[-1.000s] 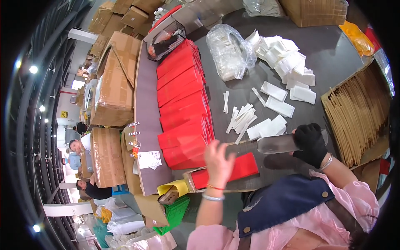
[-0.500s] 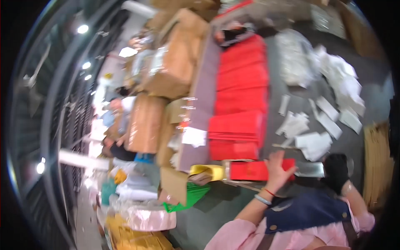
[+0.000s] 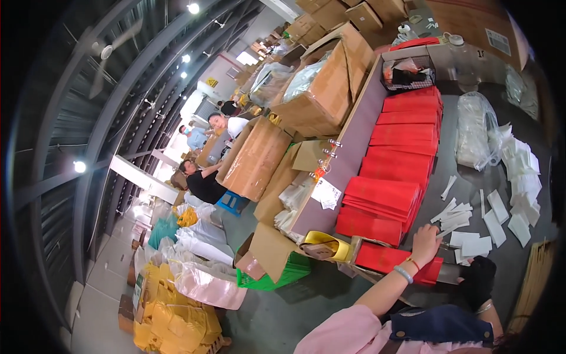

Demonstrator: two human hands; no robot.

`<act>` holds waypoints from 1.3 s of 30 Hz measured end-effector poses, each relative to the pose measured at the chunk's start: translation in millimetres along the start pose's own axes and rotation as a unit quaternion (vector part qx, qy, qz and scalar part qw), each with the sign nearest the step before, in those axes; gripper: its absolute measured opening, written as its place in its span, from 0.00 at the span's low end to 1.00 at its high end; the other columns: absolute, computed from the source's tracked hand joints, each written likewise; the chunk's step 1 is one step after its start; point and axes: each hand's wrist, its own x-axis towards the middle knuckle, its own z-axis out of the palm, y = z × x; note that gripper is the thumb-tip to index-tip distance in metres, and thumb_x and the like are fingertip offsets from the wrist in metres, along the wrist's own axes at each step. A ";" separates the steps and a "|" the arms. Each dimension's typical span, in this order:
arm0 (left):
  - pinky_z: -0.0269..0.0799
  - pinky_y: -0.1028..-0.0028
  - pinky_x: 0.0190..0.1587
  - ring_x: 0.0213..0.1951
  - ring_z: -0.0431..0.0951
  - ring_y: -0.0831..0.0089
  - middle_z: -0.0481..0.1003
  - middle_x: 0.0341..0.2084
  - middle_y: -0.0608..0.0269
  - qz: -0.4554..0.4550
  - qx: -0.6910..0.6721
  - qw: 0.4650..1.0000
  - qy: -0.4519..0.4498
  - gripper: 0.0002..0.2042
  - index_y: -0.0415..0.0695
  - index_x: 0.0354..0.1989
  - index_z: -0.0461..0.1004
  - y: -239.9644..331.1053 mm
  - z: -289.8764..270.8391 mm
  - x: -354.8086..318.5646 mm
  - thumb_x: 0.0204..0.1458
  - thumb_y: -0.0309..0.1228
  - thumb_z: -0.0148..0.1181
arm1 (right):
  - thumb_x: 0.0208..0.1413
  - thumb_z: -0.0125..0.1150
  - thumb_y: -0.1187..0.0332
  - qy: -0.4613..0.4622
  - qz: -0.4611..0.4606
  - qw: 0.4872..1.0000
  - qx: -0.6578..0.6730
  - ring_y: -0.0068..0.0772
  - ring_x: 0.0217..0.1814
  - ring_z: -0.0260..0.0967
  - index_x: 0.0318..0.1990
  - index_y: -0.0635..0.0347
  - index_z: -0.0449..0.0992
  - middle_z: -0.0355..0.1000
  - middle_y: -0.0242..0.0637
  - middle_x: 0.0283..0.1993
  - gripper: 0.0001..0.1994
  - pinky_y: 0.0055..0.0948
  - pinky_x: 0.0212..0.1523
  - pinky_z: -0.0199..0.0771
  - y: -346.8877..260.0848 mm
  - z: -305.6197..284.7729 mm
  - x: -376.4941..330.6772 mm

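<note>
My left hand (image 3: 425, 246) is bare, with a red string and a pale bangle at the wrist. It lies over the far edge of a red paper sleeve (image 3: 383, 258), its fingers extended beside a thin stick (image 3: 446, 233). In a black glove, my right hand (image 3: 476, 278) grips the near end of a flat grey metal plate (image 3: 450, 274). The plate's other end meets the sleeve's opening; how far it reaches inside is hidden. White paper slips (image 3: 471, 245) lie just beyond both hands.
Rows of red sleeves (image 3: 383, 194) line the low grey partition (image 3: 354, 159). A yellow holder (image 3: 327, 245) stands left of the sleeve, near a green crate (image 3: 277, 274). Farther right lie a clear plastic bag (image 3: 474, 130) and crumpled white paper (image 3: 520, 183). People sit beyond large cartons (image 3: 253, 159).
The view has turned and tilted, so more of the room shows. My left hand has shifted from the sleeve's middle toward its far edge, near the stick. My right hand stays at the metal plate.
</note>
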 end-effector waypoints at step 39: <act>0.72 0.59 0.35 0.33 0.77 0.53 0.76 0.28 0.52 0.004 -0.171 0.985 -0.021 0.08 0.41 0.36 0.71 13.8 -54.5 -17.4 0.48 0.23 0.61 | 0.29 0.69 0.68 -0.021 0.050 0.986 -0.157 0.46 0.48 0.62 0.39 0.54 0.71 0.67 0.39 0.41 0.22 0.46 0.49 0.60 109.0 40.7 50.8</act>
